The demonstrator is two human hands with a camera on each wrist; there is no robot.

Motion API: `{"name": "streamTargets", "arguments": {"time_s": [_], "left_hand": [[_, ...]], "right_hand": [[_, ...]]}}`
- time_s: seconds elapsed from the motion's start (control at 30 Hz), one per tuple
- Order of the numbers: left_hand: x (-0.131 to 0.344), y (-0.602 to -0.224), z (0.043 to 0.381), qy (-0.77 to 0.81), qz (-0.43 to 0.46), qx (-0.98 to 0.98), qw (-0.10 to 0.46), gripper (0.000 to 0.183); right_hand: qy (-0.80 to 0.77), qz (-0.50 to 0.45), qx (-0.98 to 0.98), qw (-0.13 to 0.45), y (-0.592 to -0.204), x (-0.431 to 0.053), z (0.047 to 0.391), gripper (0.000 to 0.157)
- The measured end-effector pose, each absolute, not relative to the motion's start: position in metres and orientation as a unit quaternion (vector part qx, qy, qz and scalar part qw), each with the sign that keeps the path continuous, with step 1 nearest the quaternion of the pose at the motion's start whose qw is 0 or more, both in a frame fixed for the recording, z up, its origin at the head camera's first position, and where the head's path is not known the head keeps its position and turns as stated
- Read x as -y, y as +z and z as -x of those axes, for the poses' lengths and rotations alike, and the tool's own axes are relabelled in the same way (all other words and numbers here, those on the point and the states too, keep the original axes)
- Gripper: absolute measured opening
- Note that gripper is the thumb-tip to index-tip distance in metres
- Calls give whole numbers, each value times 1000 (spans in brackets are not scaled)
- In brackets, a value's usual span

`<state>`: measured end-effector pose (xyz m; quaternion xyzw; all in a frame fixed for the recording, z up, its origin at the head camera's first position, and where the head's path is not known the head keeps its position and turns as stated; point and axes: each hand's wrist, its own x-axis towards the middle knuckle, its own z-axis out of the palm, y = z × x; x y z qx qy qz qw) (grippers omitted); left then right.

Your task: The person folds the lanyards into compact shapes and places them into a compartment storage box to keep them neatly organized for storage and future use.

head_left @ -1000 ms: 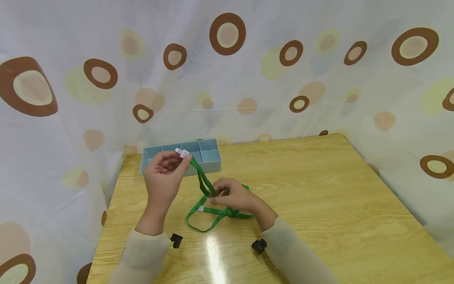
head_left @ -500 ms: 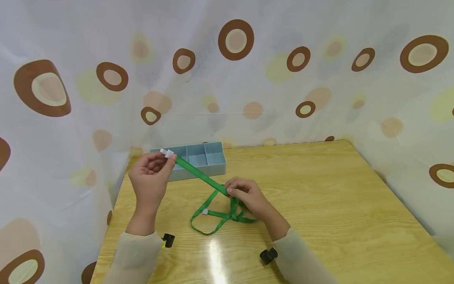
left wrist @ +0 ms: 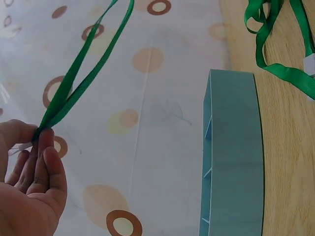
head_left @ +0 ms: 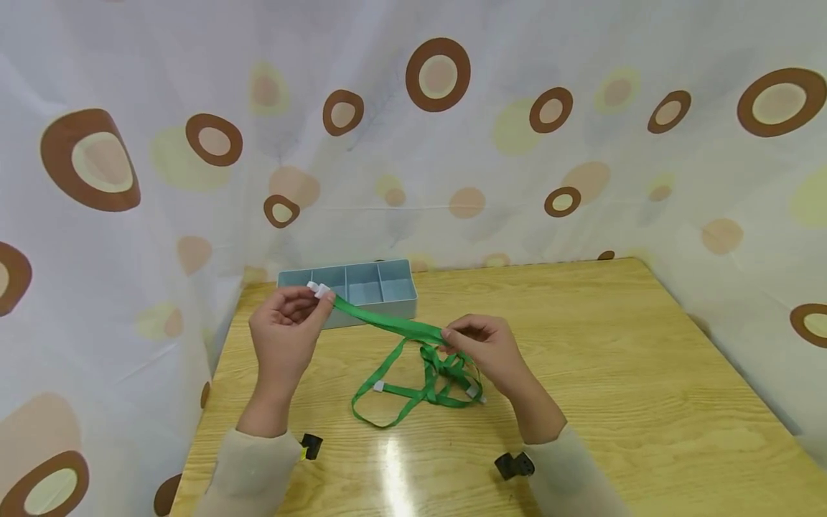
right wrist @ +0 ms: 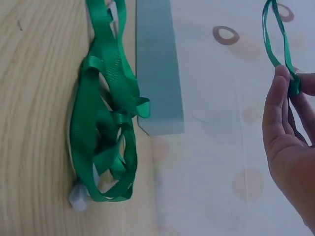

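My left hand pinches a green lanyard at its white plastic clip, in front of the blue tray. Raised above the table, the doubled strap runs slightly downward to my right hand, which pinches it between thumb and fingertips. In the left wrist view the two strands of the strap spread a little apart beyond the fingers. Below the hands, more green lanyard strap lies tangled on the table, with white clips showing at its left and right.
A blue tray with several compartments stands at the back left of the wooden table. A patterned curtain hangs behind and beside the table. Small black devices sit at both cuffs.
My right hand has moved right along the strap, drawing it out from a slack hang to a nearly straight span. My left hand keeps its pinch at the clip.
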<state>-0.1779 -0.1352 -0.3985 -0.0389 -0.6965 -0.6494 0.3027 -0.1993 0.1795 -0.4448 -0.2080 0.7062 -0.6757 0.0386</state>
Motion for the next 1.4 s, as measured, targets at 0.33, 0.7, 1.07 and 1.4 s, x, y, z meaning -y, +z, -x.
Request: {"name": "streamTargets", "arguments": {"time_s": [0.33,0.7,1.07,1.4], "left_hand": [[123,-400,173,-641,64,709,287,16],[76,-410,168,-617,140,749,197,17],[58,-413,165,-615,167,755,153,22],[59,-418,162,-600,159,769,152,37]], "right_hand": [[-681,125,-720,52,-428,-186,196,22],[-668,131,-724,109,-400,-149,200,14],[-707,131,-677,156,-404,-143,204,7],[-734,132,-643,173,-410,-142,200,27]]}}
